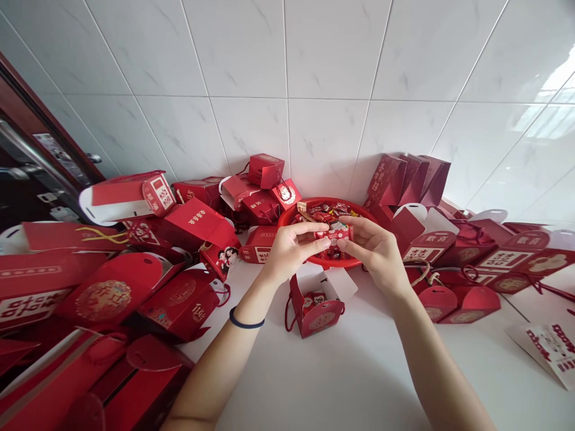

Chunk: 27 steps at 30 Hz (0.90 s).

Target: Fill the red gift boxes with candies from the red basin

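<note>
Between my two hands is a small red candy packet [333, 237], held over the front rim of a red basin [287, 216]. My left hand [296, 245] pinches its left end with thumb and fingers. The right end is pinched by my right hand [372, 244]. Wrapped candies [327, 211] in mixed colours lie in the basin, partly hidden behind my hands. Just below stands a small red gift box [320, 317] with its white-lined flaps open. A few red-wrapped candies [313, 301] show inside it, and cord handles hang at its sides.
Many red gift boxes crowd the left side, among them a large box [105, 290] near my left arm. More boxes [422, 236] are stacked at the right. A white printed card or bag [550, 353] lies far right. White tiled wall [332, 137] rises behind the white table [327, 383].
</note>
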### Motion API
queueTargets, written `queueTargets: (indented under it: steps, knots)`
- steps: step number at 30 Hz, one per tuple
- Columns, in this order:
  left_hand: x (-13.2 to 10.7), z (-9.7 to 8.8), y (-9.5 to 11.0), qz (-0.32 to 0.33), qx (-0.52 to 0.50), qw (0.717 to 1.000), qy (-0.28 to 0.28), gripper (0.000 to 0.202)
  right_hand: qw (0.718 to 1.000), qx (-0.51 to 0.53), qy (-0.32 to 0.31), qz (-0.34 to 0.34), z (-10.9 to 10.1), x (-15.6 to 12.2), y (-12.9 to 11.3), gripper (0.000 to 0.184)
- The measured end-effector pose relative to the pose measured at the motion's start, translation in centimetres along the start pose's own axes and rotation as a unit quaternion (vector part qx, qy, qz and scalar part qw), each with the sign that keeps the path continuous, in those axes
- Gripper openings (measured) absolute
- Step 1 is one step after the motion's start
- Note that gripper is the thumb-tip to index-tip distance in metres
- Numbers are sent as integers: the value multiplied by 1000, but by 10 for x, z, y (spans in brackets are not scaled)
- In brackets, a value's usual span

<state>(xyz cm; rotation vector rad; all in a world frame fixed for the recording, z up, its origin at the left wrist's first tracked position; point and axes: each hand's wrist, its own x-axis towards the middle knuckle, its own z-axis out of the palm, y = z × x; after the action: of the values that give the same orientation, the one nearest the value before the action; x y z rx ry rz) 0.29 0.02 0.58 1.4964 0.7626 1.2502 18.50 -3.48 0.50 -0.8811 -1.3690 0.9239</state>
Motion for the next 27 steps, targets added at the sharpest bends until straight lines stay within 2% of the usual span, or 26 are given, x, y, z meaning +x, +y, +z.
queueTargets:
  steps: [5,11,16,21,24,27]
  knots:
    - [-2,2,-1,21,-33,999,5,35,999,37,-9,3,1,0,1,24]
    - [1,3,-2,-3,-112,993,21,36,998,66,-12,12,0,-1,4,20]
    - [4,0,-3,-29,-128,991,26,37,996,84,-7,6,-3,0,7,17]
    - [5,-4,-2,-5,-43,999,1,26,998,59,-17,14,-11,3,8,20]
    - [4,-9,3,1,5,999,-34,29,999,16,-42,12,-16,4,5,22]
    - [1,-18,8,-9,134,988,-76,31,998,-55,-39,-3,-21,6,2,22]
